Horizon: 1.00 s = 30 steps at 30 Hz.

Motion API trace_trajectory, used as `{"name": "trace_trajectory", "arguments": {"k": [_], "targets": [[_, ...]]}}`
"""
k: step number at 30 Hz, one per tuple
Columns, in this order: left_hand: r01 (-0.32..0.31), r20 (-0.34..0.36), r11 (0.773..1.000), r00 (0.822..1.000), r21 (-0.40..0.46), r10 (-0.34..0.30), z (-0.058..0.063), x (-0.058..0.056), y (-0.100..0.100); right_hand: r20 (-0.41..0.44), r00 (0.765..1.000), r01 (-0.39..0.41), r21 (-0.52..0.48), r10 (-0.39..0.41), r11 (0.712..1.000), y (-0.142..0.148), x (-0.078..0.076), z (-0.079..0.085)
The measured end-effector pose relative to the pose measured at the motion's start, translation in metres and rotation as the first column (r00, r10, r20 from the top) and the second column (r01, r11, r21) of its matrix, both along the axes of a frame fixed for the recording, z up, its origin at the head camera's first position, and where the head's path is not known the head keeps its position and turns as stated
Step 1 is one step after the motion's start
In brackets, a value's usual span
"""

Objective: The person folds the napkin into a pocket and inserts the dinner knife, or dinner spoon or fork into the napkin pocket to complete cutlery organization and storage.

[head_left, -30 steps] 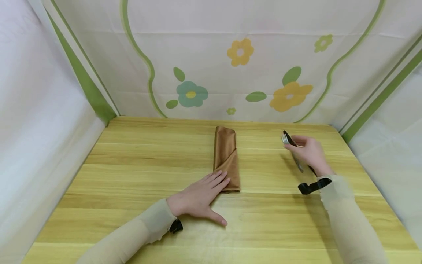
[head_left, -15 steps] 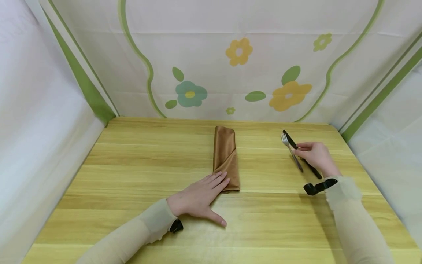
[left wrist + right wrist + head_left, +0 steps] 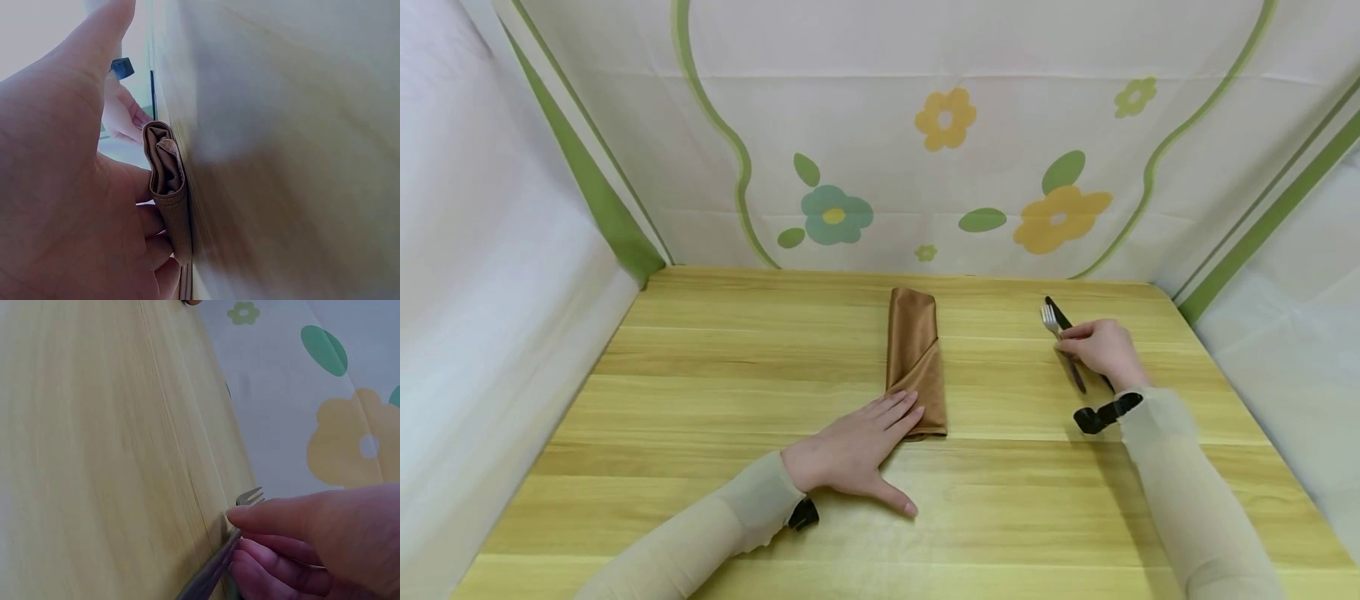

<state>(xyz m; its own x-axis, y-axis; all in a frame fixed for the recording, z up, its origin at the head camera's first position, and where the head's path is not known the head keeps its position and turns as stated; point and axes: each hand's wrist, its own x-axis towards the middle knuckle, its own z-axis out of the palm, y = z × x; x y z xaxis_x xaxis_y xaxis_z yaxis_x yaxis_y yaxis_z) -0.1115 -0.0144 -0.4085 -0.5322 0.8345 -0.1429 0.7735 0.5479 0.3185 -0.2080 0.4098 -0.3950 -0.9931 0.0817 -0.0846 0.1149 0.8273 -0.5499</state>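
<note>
A folded, shiny brown cloth napkin (image 3: 913,321) lies lengthwise on the wooden table. My left hand (image 3: 853,446) rests on its near end with straight fingers, thumb spread out over the table. In the left wrist view the napkin's rolled layers (image 3: 165,162) show at its end, beside the fingers. Off to the right, my right hand (image 3: 1101,346) pinches a metal fork (image 3: 1049,318) below its tines, between thumb and fingers. The right wrist view shows the fork's handle (image 3: 209,572) running down from this pinch. A black knife (image 3: 1060,313) lies beside the fork, partly hidden under the hand.
The light wooden table (image 3: 737,350) ends at a white cloth backdrop (image 3: 865,100) printed with flowers. White cloth walls stand at the left (image 3: 497,275) and right (image 3: 1292,317). A black camera mount (image 3: 1105,414) sits on the right wrist.
My right hand drew back slightly to the right, then came left again and now pinches the fork. The fork's handle end has shifted slightly left. My left hand and the napkin have stayed put.
</note>
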Motion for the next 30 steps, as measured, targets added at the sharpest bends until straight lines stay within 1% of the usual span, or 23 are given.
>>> {"name": "trace_trajectory", "arguments": {"k": [4, 10, 15, 19, 21, 23, 27, 30], "targets": [[0.0, -0.006, 1.0, 1.0, -0.005, -0.001, -0.001, 0.0, 0.001, 0.016, 1.0, 0.024, 0.004, -0.024, 1.0, -0.002, -0.003, -0.001], [0.003, -0.013, 1.0, 1.0, -0.002, -0.003, -0.002, 0.0, 0.001, 0.034, 0.999, 0.01, -0.014, -0.01, 1.0, -0.004, -0.007, -0.002], [0.003, -0.013, 1.0, 1.0, 0.001, -0.003, -0.002, 0.0, 0.0, 0.014, 1.0, 0.013, -0.026, -0.013, 1.0, -0.006, -0.006, 0.0], [0.003, -0.015, 1.0, 1.0, -0.003, -0.003, -0.001, 0.001, 0.0, 0.015, 1.0, 0.027, -0.069, -0.026, 0.997, -0.008, -0.005, 0.005], [0.001, -0.018, 1.0, 1.0, -0.005, -0.001, -0.001, 0.0, 0.0, 0.028, 0.999, 0.026, -0.094, -0.024, 0.995, -0.009, -0.004, 0.009], [-0.002, -0.018, 1.0, 1.0, -0.007, 0.002, -0.001, 0.0, 0.0, 0.023, 1.0, 0.022, -0.12, -0.02, 0.992, -0.01, -0.004, 0.012], [-0.007, -0.016, 1.0, 1.0, -0.006, 0.007, -0.001, 0.0, 0.0, -0.003, 1.0, 0.018, -0.194, -0.019, 0.981, -0.012, -0.002, 0.022], [-0.009, -0.013, 1.0, 1.0, -0.003, 0.009, -0.002, 0.0, 0.0, -0.005, 1.0, 0.024, -0.253, -0.026, 0.967, -0.016, -0.001, 0.03]]}}
